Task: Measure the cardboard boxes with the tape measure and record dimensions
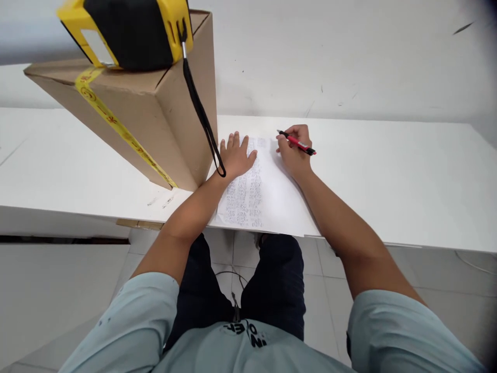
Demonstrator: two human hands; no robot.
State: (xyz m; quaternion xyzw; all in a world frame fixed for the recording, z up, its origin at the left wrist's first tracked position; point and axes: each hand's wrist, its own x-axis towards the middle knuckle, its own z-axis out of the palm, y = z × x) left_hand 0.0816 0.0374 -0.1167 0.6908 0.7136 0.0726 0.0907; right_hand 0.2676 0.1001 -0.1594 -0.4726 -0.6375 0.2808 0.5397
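Observation:
A sheet of paper [267,199] with rows of handwriting lies on the white table [388,181] in front of me. My left hand [235,156] lies flat on the sheet's upper left part, fingers stretched out. My right hand [294,150] is closed around a red pen [298,143] with a black tip and rests at the sheet's upper right edge, the pen tip pointing left.
A cardboard box [155,111] sealed with yellow tape stands on the table just left of my left hand. A yellow and black device [130,31] sits on top of it, and its black strap [204,122] hangs down beside my wrist. A white wall rises behind the table.

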